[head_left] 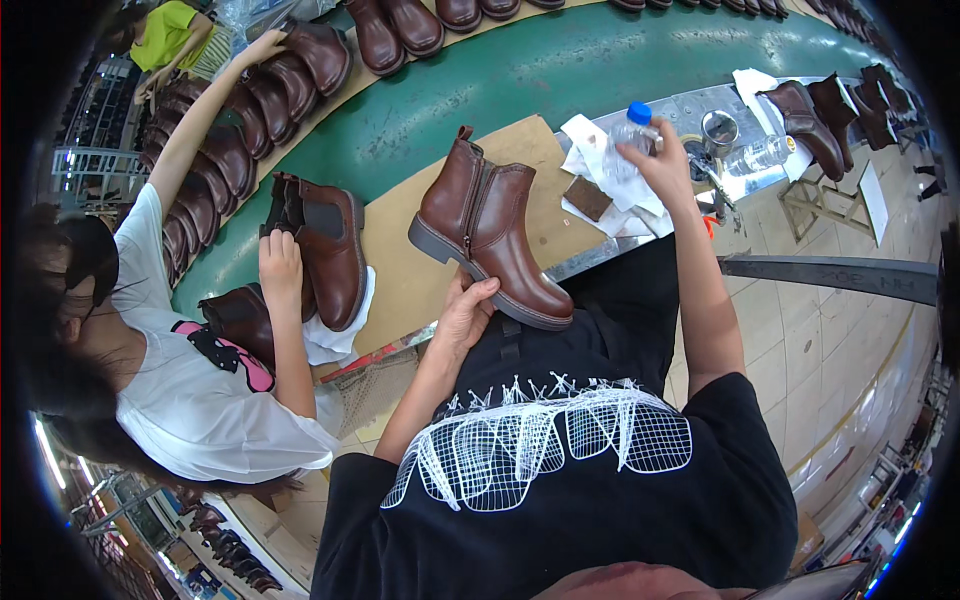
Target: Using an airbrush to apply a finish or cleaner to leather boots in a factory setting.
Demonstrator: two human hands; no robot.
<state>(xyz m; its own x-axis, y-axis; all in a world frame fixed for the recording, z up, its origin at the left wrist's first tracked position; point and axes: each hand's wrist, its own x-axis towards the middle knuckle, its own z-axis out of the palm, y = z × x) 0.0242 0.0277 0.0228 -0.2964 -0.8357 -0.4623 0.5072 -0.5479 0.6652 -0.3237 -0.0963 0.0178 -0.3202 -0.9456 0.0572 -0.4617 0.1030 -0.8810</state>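
Observation:
A brown leather ankle boot (487, 230) with a side zip rests in my left hand (468, 312), whose thumb and fingers close round the sole near its middle. The boot's toe points to the lower right, over my lap. Out to the right, above the bench, my right hand (660, 165) grips a small clear plastic bottle (627, 140) with a blue cap. Beneath that bottle lie white cloths (632, 212) and a dark brown block (587, 198) on the bench.
A co-worker (200, 390) sits at my left, one hand on another brown boot (335, 262). Rows of boots (225, 150) line the far side of the green bench (440, 105). A clear container (718, 128), a lying bottle (760, 155) and more boots (808, 125) stand at right.

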